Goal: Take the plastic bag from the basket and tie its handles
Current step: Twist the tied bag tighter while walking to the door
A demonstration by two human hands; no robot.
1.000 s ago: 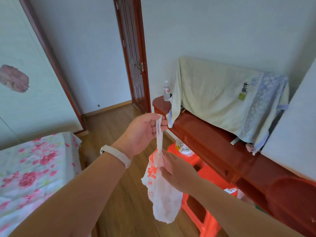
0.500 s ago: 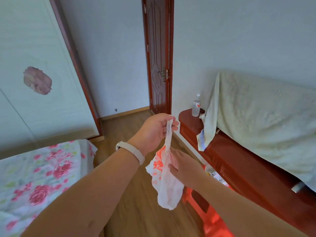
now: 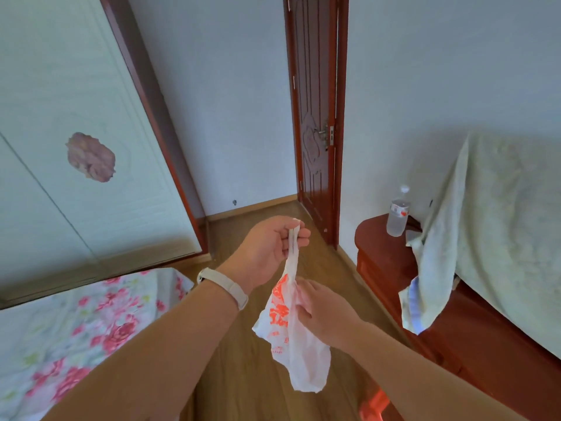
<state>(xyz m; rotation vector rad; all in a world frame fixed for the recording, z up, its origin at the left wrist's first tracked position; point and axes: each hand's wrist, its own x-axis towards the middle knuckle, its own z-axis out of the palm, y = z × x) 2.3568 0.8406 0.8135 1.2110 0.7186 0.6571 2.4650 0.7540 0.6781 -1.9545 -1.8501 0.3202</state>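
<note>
Plastic bag [image 3: 293,338], thin white with red print, was already out of the basket: left hand [image 3: 267,249] pinched its handles [image 3: 293,243], right hand [image 3: 324,311] clenched the neck; no knot yet.

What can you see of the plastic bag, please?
The plastic bag is thin, white and crinkled, with orange-red print on one side. It hangs in the air above the wooden floor. The left hand pinches its gathered handles at the top; the right hand grips it lower, at the neck. No knot shows.

white plastic bag [image 3: 299,354] with red print, pink-flowered bedspread [image 3: 76,323]
</note>
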